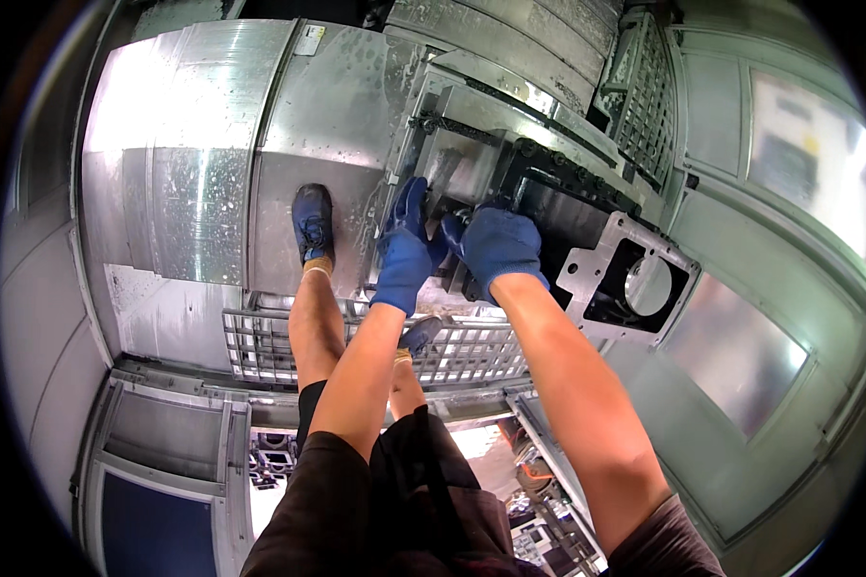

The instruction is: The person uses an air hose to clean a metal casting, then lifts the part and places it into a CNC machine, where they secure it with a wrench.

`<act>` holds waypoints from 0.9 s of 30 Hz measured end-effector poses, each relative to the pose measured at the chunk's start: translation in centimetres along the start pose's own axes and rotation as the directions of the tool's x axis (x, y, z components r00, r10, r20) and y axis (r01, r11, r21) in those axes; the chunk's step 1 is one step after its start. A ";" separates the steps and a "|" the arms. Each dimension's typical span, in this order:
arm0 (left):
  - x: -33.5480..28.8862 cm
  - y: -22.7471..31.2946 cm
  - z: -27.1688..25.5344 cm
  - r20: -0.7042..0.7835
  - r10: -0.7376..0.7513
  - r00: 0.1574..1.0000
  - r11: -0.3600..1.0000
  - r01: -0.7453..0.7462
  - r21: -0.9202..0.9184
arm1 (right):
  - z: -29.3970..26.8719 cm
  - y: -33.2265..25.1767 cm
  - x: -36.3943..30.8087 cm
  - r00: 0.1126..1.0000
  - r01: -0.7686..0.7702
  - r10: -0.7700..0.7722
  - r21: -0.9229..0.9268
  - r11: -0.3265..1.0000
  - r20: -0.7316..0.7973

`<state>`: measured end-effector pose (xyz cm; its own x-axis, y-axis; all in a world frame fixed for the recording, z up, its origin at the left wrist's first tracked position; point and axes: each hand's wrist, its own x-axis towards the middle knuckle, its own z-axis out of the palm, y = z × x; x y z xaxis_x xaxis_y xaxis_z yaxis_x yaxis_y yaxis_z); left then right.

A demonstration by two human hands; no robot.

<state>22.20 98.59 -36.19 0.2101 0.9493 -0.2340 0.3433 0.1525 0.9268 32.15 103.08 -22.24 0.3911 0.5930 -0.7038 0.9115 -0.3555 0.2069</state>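
Both my hands wear blue gloves and work close together at a metal fixture (471, 101) inside a machine. My left hand (404, 252) lies along the fixture's left side, its fingers stretched away from me and its thumb toward the right hand. My right hand (500, 242) is bent over the near part of the fixture, with its fingers curled down out of sight; what they grip is hidden. Just right of it is a dark block (558, 207) with bolts along its far edge. A silver machined plate (589, 262) with a large opening stands at the fixture's right end.
Wet sheet-metal covers (332, 101) slope away at the left, with my left shoe (313, 223) on them. My other shoe (420, 335) is by a metal grating (471, 351). Windowed enclosure panels (741, 385) rise on the right, and a slatted cover (510, 34) lies beyond the fixture.
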 end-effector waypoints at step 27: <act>-1.1 1.4 -1.8 0.012 -0.060 0.998 0.997 0.060 0.055 | -1.6 -0.2 0.5 0.963 0.263 -0.271 -0.258 0.930 0.003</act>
<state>20.77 98.27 -34.12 0.2001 0.9349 -0.2931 0.4053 0.1934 0.8935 32.38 104.63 -21.59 0.1290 0.6649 -0.7357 0.9831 0.0112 0.1826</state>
